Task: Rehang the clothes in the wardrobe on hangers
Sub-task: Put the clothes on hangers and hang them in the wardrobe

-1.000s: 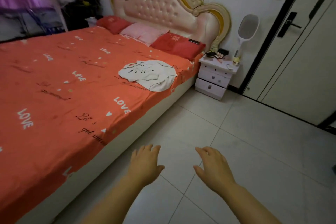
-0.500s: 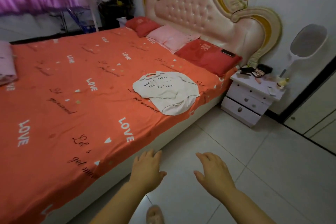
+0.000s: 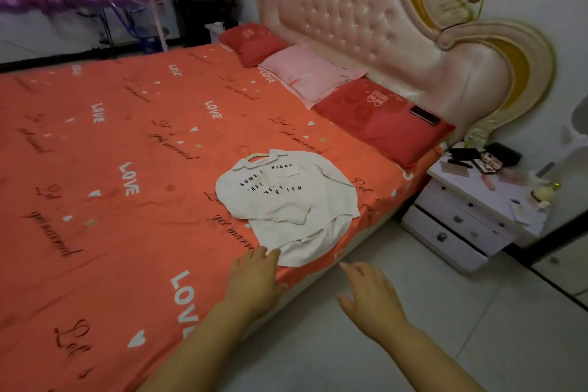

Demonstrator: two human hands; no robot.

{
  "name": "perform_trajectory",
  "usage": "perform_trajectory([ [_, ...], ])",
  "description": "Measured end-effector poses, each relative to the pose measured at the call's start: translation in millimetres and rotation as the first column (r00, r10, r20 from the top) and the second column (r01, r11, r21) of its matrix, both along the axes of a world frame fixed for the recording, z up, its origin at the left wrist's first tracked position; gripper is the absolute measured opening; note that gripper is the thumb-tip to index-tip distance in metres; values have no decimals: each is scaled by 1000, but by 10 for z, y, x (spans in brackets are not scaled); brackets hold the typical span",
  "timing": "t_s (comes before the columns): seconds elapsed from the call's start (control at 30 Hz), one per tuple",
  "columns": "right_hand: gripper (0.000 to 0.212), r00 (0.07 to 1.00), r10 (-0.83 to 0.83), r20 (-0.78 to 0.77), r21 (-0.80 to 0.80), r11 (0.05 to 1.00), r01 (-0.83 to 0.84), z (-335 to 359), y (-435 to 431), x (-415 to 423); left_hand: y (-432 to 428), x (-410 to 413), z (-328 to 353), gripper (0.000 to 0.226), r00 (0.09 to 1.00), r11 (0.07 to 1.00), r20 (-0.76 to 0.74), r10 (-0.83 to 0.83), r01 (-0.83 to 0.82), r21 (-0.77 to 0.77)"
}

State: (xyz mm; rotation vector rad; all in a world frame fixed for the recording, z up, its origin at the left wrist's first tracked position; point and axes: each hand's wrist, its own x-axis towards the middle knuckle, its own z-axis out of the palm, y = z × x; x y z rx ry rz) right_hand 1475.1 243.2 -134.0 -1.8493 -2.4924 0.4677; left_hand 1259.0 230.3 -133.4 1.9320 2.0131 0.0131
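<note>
A white shirt (image 3: 288,204) with black lettering lies flat on the orange bed (image 3: 111,184), near its right edge. A pale hanger (image 3: 253,156) sticks out of the collar at the shirt's far end. My left hand (image 3: 256,280) hovers over the bed with fingers spread, its fingertips just short of the shirt's near hem. My right hand (image 3: 370,299) is held out over the floor beside the bed, fingers apart and holding nothing.
Three pillows (image 3: 375,118) line the padded headboard (image 3: 381,29), with a dark phone (image 3: 424,114) on the nearest one. A white nightstand (image 3: 471,219) cluttered with small items stands right of the bed. The tiled floor (image 3: 445,328) spreads to the right.
The view has closed in on the bed and swung left. Both hands have advanced toward the white shirt, the left one now over the bedcover at the shirt's hem.
</note>
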Motion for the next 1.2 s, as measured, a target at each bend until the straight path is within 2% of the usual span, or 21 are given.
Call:
perform_trajectory([
  [0.1,53,997,75,-8,8,997,-75,-79,673,29,522,63,-92,66,998,998,-19,55,-55,-16],
  [0.27,57,975,218,35,-29,976,-217,-147,1774,91,1267,227,-136,66,979,978,-6,202,-202,-47],
  [0.5,58,920,390,41,-85,919,-386,-173,2898,-47,2034,339,-159,67,943,941,-8,332,-332,-74],
  [0.93,58,870,482,102,-174,870,-461,-477,4453,-900,3461,-416,-587,67,917,907,18,399,-392,-152],
  [1.2,58,803,585,112,-259,798,-545,-848,5379,-1702,4272,-957,-971,66,861,843,29,507,-489,-223],
])
